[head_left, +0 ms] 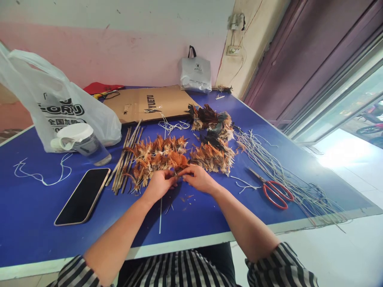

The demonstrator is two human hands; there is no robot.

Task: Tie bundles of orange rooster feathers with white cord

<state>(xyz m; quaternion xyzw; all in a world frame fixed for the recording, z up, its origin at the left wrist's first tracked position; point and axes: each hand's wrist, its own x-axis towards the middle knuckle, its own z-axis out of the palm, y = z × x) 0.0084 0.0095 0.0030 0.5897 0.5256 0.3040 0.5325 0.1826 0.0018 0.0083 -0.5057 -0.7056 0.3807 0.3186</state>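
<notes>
My left hand (159, 184) and my right hand (199, 178) meet at the near edge of a pile of orange-brown feathers (158, 157) on the blue table (30, 207). Both hands are closed in a pinch on a small bunch of feathers (177, 172) between them. A thin white string (160, 217) hangs from the left hand toward the table's front edge. More feather bundles (213, 156) lie just beyond my right hand, darker ones (211, 119) further back.
Thin wooden sticks (125, 161) lie left of the feathers. A phone (83, 195), a lidded jar (83, 141) and a plastic bag (44, 99) sit at left. Red-handled scissors (273, 191) and several cut strings (275, 167) lie at right. Cardboard (149, 103) and a paper bag (195, 73) are at the back.
</notes>
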